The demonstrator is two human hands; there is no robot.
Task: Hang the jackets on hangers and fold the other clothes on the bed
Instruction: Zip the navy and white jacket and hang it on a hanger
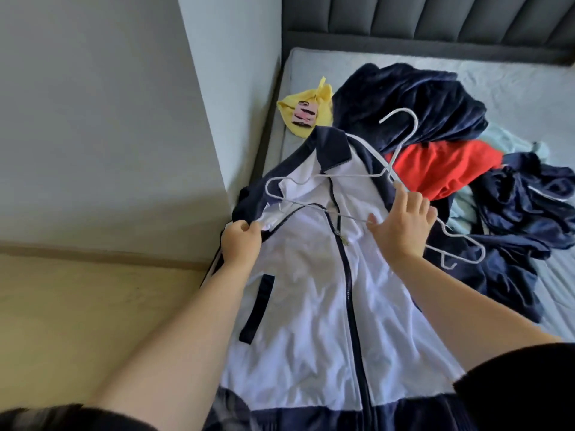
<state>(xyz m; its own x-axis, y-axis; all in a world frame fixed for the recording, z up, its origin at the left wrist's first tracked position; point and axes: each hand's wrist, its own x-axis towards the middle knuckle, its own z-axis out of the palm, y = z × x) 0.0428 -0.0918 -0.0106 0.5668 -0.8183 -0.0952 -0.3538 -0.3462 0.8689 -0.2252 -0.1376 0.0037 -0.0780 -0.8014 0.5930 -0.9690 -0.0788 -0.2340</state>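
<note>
A white jacket (311,306) with navy collar, sleeves and zip lies face up on the bed, its zip partly undone at the top. My left hand (241,244) grips the jacket's left front edge near the shoulder and lifts it open. My right hand (401,225) holds a white wire hanger (401,141) above the jacket's chest, hook pointing towards the headboard. The hanger's left end (272,189) lies over the opened left shoulder.
Behind the jacket a pile holds a dark navy garment (413,101), a red garment (441,169), more navy clothes (525,200) and pale blue cloth (504,138). A yellow cloth (314,98) with a phone (303,113) lies near the mattress (513,79) corner. Wall (124,119) stands left.
</note>
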